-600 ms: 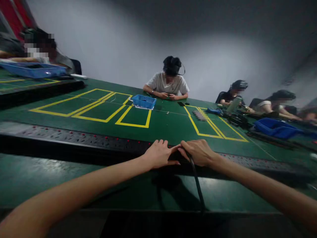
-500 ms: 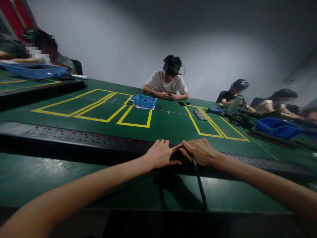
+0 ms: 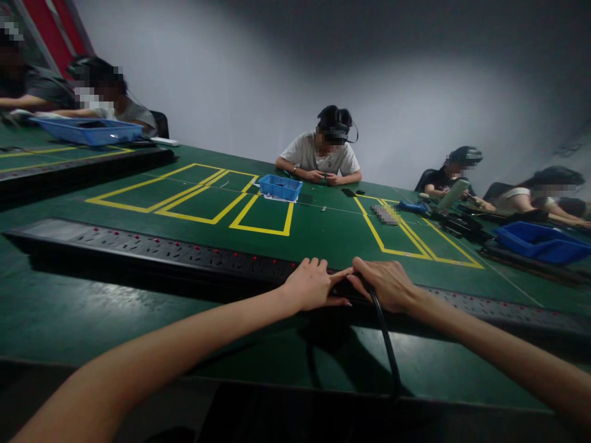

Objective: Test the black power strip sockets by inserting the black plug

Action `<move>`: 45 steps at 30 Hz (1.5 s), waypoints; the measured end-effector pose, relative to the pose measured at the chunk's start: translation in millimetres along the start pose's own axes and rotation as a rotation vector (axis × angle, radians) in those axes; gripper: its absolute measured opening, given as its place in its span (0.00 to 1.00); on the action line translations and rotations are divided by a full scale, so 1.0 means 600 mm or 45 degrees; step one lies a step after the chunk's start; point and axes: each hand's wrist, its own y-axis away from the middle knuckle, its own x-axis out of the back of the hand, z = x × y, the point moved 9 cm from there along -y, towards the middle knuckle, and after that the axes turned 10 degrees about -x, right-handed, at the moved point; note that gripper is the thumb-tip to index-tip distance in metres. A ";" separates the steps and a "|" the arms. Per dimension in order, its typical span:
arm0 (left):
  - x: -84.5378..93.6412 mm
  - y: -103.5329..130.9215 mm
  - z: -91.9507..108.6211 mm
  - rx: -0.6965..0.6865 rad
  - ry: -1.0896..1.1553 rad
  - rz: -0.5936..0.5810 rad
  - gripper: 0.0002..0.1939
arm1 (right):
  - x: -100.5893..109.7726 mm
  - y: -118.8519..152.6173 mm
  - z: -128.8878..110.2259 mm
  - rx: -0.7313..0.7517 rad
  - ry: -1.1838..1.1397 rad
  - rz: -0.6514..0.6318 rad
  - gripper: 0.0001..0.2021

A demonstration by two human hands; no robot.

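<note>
View shifts: hands and bench (image 3: 115, 320) sit farther toward 3 o'clock. Black power strip (image 3: 184, 253) spans 9 to 4 o'clock. Right hand (image 3: 388, 287), 4 o'clock: fingers narrow, pinching black cable (image 3: 386, 344), trailing toward 6. Left hand (image 3: 310, 288), near 6 o'clock, over strip; cannot tell whether its fingers hold anything. Progress: cable is at strip; end hidden, joining unconfirmed.

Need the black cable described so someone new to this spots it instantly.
On the green table, a long, red-dotted black strip runs across the near side. From the right hand, over that strip, the black cable runs down toward the table's near edge. Thin and gently curved, it stands apart from the wide, straight strip.
</note>
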 end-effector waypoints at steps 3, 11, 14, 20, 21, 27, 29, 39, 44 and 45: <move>0.003 0.000 0.001 -0.003 0.011 0.020 0.36 | 0.004 0.016 -0.002 -0.137 0.000 0.122 0.12; 0.001 0.001 -0.002 0.008 0.037 0.046 0.37 | -0.001 0.004 0.001 -0.010 -0.069 0.110 0.10; 0.000 0.001 -0.002 0.015 0.061 0.051 0.36 | -0.005 0.016 0.007 -0.172 -0.083 0.225 0.12; -0.001 -0.002 -0.004 0.028 0.094 0.020 0.36 | -0.018 0.020 0.009 -0.090 -0.123 0.174 0.11; -0.002 -0.002 -0.005 0.023 0.097 0.008 0.36 | -0.016 0.018 0.012 -0.102 -0.126 0.172 0.11; 0.003 0.010 -0.016 -0.077 0.117 -0.070 0.38 | -0.010 0.029 0.009 -0.294 -0.108 0.214 0.10; 0.007 0.018 -0.025 -0.042 0.095 -0.079 0.39 | -0.012 0.033 0.006 -0.325 -0.108 0.214 0.10; 0.009 0.018 -0.013 0.060 -0.052 -0.140 0.37 | -0.019 0.041 0.029 -0.250 -0.215 0.170 0.11; 0.009 -0.002 0.040 0.032 -0.072 -0.131 0.38 | -0.010 0.084 0.059 -0.247 -0.272 0.144 0.10; 0.008 -0.008 0.051 0.022 -0.063 -0.123 0.38 | -0.008 0.093 0.067 -0.251 -0.273 0.130 0.10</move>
